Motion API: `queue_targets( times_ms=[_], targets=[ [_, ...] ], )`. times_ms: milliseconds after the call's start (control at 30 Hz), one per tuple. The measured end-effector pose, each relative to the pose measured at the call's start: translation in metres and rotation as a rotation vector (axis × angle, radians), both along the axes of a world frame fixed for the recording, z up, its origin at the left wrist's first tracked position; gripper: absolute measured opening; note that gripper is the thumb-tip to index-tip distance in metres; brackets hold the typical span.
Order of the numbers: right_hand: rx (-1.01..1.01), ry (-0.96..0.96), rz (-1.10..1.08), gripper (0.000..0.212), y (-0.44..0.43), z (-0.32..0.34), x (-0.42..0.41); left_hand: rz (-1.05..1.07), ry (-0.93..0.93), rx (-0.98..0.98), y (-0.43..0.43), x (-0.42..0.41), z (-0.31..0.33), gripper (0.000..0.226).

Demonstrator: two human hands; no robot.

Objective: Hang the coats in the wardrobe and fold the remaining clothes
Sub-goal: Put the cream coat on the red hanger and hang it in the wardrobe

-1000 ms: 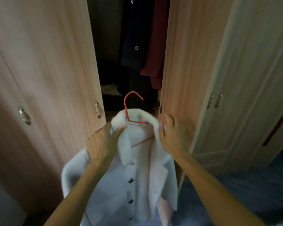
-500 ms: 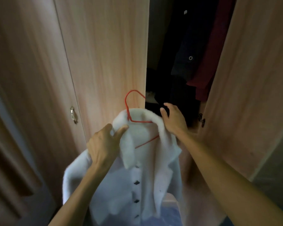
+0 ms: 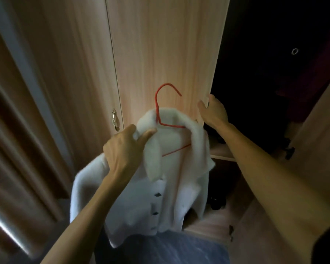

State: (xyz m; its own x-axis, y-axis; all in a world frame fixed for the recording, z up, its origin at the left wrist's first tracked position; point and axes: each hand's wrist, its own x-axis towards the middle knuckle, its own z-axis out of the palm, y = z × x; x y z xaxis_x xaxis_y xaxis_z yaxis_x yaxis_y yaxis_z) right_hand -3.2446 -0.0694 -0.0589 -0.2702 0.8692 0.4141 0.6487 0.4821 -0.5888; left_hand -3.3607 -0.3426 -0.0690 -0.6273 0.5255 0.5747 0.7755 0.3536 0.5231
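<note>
The tall light wooden wardrobe door (image 3: 160, 54) fills the middle of the view. To its right is the dark wardrobe opening (image 3: 265, 101), where hanging dark garments (image 3: 293, 63) show only dimly. The white fluffy coat with dark buttons (image 3: 175, 187) hangs in front of the door, outside the wardrobe. The left hand (image 3: 124, 149) carries it, with the fingers clenched on the coat's shoulder beside the collar. The right hand (image 3: 214, 113) grasps the free edge of the door, with the thumb on the front face. The thin red wire hanger (image 3: 157, 103) sits inside the coat, and its hook stands free above the collar. I judge that the step in hand is to open the door wider. It is best to swing it fully aside so the coat passes without brushing it. Then the person should lead with the hook towards the rail, which is not visible.
</note>
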Motion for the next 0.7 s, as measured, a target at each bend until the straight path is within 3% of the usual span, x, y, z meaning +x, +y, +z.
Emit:
queue_targets(
  times_ms=[233, 533, 700],
  targets=[
    [-0.055, 0.109, -0.096, 0.077, 0.057, 0.005, -0.019, 0.054, 0.068, -0.023, 0.036, 0.000, 0.007, 0.061],
    [-0.026, 0.108, -0.062, 0.055, 0.082, 0.001, -0.030, 0.134, 0.076, -0.056, 0.058, 0.011, -0.001, 0.057],
    [-0.047, 0.190, 0.028, 0.060, 0.071, -0.001, -0.020, 0.098, 0.060, -0.060, 0.061, 0.020, -0.007, 0.058]
  ],
)
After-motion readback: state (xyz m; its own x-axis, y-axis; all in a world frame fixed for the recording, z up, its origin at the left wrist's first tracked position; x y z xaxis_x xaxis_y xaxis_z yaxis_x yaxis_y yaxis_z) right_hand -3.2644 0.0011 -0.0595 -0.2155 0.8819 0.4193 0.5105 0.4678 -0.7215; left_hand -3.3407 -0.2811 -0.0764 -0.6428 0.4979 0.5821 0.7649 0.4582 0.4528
